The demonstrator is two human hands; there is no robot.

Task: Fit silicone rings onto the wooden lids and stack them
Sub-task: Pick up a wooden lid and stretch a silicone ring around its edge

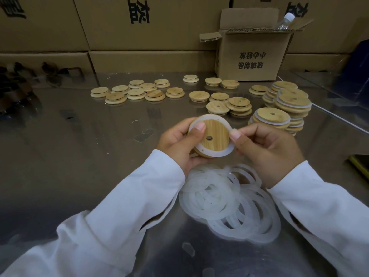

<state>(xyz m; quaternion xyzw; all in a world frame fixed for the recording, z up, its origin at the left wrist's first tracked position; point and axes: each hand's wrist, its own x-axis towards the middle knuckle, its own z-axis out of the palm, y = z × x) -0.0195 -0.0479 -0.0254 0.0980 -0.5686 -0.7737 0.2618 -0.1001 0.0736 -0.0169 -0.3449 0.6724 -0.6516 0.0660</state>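
My left hand (179,142) grips a round wooden lid (216,136) with a small centre hole, thumb pressed on its face. A white silicone ring (223,153) lies around the lid's raised middle. My right hand (265,144) pinches the ring's right edge between thumb and fingers. Below my hands a loose pile of silicone rings (229,202) lies on the table. To the right stand stacks of ringed lids (269,118), with a taller one (293,100) behind. Bare wooden lids (137,91) are scattered further back.
The work surface is a shiny metal table (79,156). An open cardboard box (253,52) with a plastic bottle (285,22) in it stands at the back right. Large cartons (139,27) form a wall behind. A yellow-edged object (359,164) lies at the right edge.
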